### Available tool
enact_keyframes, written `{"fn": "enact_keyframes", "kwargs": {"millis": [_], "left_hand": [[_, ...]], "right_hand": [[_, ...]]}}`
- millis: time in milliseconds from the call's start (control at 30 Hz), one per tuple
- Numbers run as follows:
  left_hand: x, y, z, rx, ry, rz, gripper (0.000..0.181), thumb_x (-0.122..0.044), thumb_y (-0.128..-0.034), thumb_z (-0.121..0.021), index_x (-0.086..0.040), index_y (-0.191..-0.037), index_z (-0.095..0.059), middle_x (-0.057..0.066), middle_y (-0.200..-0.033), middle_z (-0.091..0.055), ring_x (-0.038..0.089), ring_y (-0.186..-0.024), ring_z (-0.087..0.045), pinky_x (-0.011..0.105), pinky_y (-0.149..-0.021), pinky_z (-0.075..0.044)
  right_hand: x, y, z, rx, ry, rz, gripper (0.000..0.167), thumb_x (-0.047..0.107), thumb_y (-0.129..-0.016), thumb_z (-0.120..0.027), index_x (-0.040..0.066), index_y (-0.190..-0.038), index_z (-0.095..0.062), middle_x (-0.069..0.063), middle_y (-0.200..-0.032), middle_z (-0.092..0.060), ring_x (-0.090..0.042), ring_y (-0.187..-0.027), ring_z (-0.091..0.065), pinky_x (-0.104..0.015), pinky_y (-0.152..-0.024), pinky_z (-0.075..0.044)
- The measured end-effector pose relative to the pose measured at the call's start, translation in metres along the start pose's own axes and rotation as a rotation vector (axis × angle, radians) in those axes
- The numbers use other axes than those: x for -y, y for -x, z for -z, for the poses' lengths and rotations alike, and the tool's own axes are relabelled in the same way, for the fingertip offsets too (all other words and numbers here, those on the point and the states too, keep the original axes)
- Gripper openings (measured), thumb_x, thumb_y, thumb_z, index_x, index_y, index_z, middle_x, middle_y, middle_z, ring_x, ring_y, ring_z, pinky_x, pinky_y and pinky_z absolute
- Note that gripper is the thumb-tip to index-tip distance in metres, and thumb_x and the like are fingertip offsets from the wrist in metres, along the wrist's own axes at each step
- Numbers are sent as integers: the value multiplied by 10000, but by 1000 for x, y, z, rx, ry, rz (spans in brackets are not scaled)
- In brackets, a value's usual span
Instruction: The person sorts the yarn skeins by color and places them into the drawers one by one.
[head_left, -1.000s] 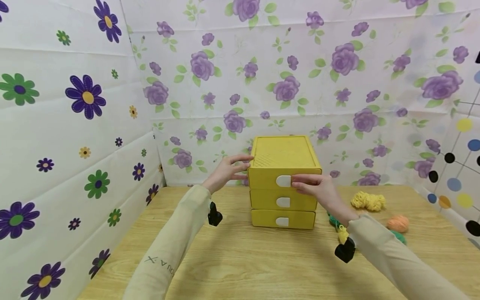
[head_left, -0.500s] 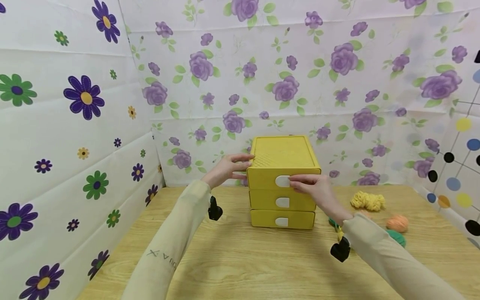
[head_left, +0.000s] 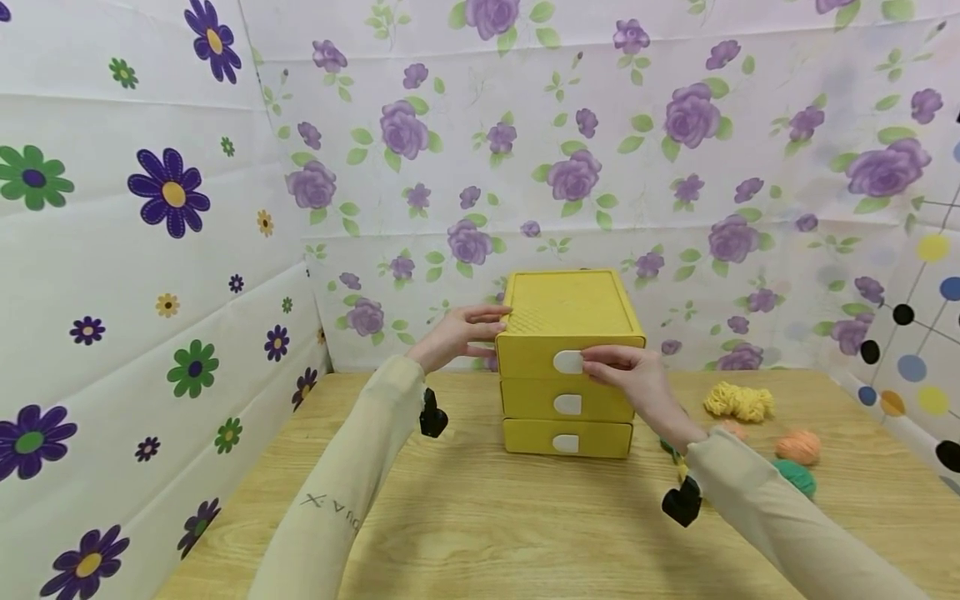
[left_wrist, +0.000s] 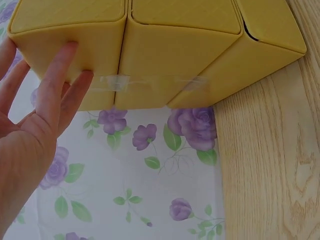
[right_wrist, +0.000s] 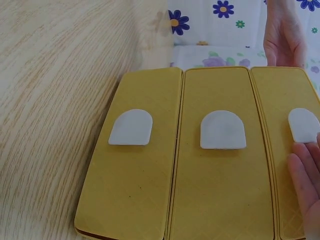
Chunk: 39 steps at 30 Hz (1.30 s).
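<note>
A yellow three-drawer box (head_left: 566, 302) stands on the wooden table, each drawer front bearing a white tab handle. All three drawers look flush in the head view. My right hand (head_left: 643, 382) pinches the right edge of the top drawer's handle (head_left: 567, 362) between fingers and thumb; part of that hand is cut off in the right wrist view. On the other side, my left hand (head_left: 457, 337) rests its spread, fairly straight fingertips against the box's upper left side. The left wrist view shows those fingers (left_wrist: 57, 82) touching the yellow side wall of the top drawer section.
Right of the box lie a yellow yarn bundle (head_left: 738, 402), an orange yarn ball (head_left: 798, 447) and a green one (head_left: 795, 477). More yarn is partly hidden behind the right forearm. Flower-patterned cloth (head_left: 420, 275) hangs close behind the table (head_left: 480, 517).
The right wrist and forearm have shifted slightly to the left since a second ago, fingers still at the top handle. The left hand and the drawers look unchanged.
</note>
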<state>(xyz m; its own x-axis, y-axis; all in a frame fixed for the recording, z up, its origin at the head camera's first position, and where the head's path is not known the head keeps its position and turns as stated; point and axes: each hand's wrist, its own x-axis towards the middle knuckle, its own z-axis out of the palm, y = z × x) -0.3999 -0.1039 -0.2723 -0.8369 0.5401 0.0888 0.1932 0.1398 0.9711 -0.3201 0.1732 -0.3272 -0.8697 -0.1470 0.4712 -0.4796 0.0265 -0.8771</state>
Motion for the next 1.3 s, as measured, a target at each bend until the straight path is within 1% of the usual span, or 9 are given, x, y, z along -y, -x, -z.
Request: {"fn": "enact_keyframes", "kwargs": {"millis": [167, 333, 467, 600, 867, 1033, 1067, 1267, 1300], "left_hand": [[0, 1, 0, 6, 8, -5, 425, -166, -914, -565, -137, -1327, -471, 45, -1300, -454, 235, -1143, -446, 397, -842, -437], [0, -1, 0, 2, 15, 0, 432, -170, -909, -574, -138, -1327, -473, 41, -1296, -458, 233, -1134, -453, 382, -822, -451], [-1, -3, 0, 3, 36, -5, 431, -157, -905, -579, -127, -1323, -478, 49, -1300, -456, 248, -1120, -467, 389, -805, -461], [-1, -4, 0, 11, 51, -5, 433, -138, -910, -571, -113, -1330, -467, 58, -1316, -440, 260, -1118, -468, 398, -807, -459], [-2, -4, 1, 14, 65, 11, 443, -124, -904, -576, -93, -1331, -460, 70, -1322, -431, 284, -1091, -487, 405, -804, -460], [-2, -4, 0, 18, 89, 16, 444, -118, -902, -578, -76, -1328, -460, 89, -1329, -420, 312, -1097, -474, 419, -810, -455], [-4, -2, 0, 24, 92, 18, 449, -111, -906, -570, -65, -1335, -448, 99, -1338, -409, 324, -1107, -463, 426, -819, -448], [-2, -3, -1, -1, 91, 15, 426, -108, -906, -571, -66, -1318, -472, 95, -1314, -435, 352, -1105, -453, 424, -798, -461], [1, -4, -1, -10, 93, 12, 419, -113, -901, -579, -75, -1308, -486, 87, -1303, -447, 345, -1095, -462, 419, -786, -468]], "right_hand": [[-2, 1, 0, 3, -30, 14, 284, 18, -841, -630, -97, -1099, -604, -186, -980, -632, -241, -867, -621, -366, -752, -475], [-1, 1, 0, 4, -57, 9, 303, 17, -851, -618, -108, -1125, -582, -204, -984, -625, -251, -865, -620, -382, -758, -470], [2, -1, 0, -9, -42, -2, 280, 30, -851, -622, -122, -1086, -599, -213, -964, -629, -272, -847, -625, -396, -745, -473], [3, -2, 1, -5, -31, -5, 265, 26, -856, -614, -132, -1069, -604, -223, -967, -625, -292, -852, -623, -395, -739, -477], [4, -4, 1, 6, -28, -4, 240, 2, -857, -602, -156, -1038, -606, -241, -941, -625, -278, -814, -636, -418, -714, -481], [6, -3, 1, 21, -17, -7, 232, 5, -861, -599, -157, -1027, -611, -264, -945, -614, -280, -809, -637, -416, -706, -485], [6, -3, 1, 21, -13, -12, 229, 6, -860, -600, -156, -1021, -614, -265, -941, -615, -282, -806, -637, -414, -703, -486], [9, 0, 1, 31, 3, -29, 225, -3, -855, -604, -163, -1012, -613, -268, -928, -616, -282, -799, -638, -407, -700, -488], [10, 0, 1, 32, 3, -30, 224, -6, -854, -603, -166, -1011, -612, -269, -927, -615, -280, -797, -639, -407, -699, -488]]}}
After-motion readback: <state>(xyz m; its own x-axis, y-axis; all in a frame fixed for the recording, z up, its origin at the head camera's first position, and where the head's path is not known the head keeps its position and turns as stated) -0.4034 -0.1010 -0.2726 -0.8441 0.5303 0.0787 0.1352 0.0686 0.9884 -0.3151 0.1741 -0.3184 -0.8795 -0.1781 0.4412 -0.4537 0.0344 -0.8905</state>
